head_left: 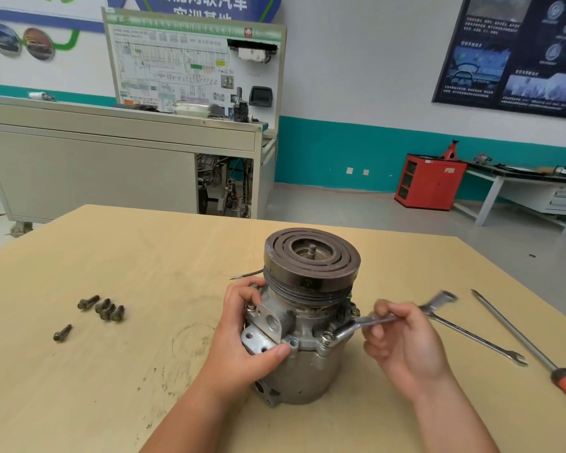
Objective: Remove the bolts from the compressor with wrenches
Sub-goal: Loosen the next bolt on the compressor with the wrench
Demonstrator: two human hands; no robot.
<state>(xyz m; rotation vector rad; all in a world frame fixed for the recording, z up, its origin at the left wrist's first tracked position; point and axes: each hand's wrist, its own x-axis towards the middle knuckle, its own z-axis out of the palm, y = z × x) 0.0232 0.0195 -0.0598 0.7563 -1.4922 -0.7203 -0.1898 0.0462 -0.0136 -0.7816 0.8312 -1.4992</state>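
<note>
the compressor (311,371) stands upright on the counter (144,256). the left grip (245,325) clasps its body, probably so that it cannot turn. the right grip (402,338) pinches the wrench (356,325), whose head sits on a flange bolt (326,339). loose bolts (102,308) lie well apart, out of the way.

Gripping the upright compressor (311,371) on the worktop (144,256) with left fingers (242,294). Pinching a wrench (360,325) in right fingers (388,310), its end at a bolt (326,338) between both sets of fingers. Well left of the left fingers, five loose bolts (107,310); right of the right fingers, a second wrench (477,336) and a screwdriver (517,338).
</note>
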